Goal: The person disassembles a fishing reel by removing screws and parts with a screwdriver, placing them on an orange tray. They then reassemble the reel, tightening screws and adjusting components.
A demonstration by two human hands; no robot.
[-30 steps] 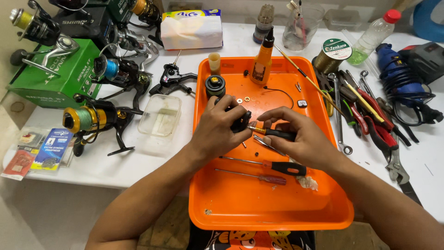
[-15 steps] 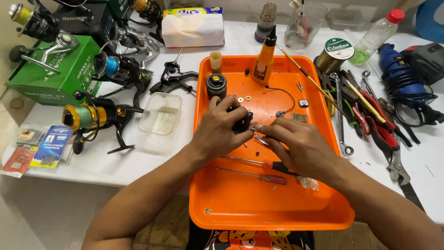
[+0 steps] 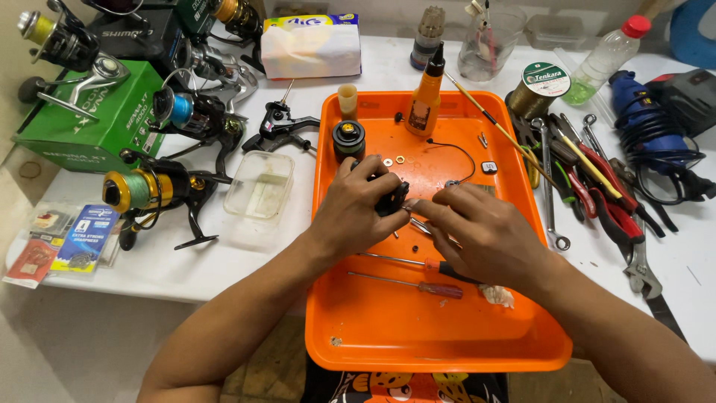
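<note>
Over an orange tray (image 3: 447, 336), my left hand (image 3: 362, 205) grips a small black reel part (image 3: 393, 200). My right hand (image 3: 481, 235) reaches in from the right, fingertips at that part, with a thin metal tool (image 3: 419, 225) under them; whether it is gripped is hidden. On the tray lie two red-handled screwdrivers (image 3: 440, 289), small washers (image 3: 394, 160), a black spool (image 3: 348, 139), a thin black wire (image 3: 455, 149) and an orange bottle (image 3: 425, 101).
Fishing reels (image 3: 160, 186) and a green box (image 3: 89, 123) fill the left of the white table, beside a clear plastic dish (image 3: 261, 186). Wrenches and pliers (image 3: 589, 186) lie right of the tray. A tissue box (image 3: 312, 45), glass jar (image 3: 488, 41) and blue tool (image 3: 641, 112) stand behind.
My right hand has slid left and down toward the black part, and the pliers it held a second ago are no longer visible in it. My left hand has stayed in place.
</note>
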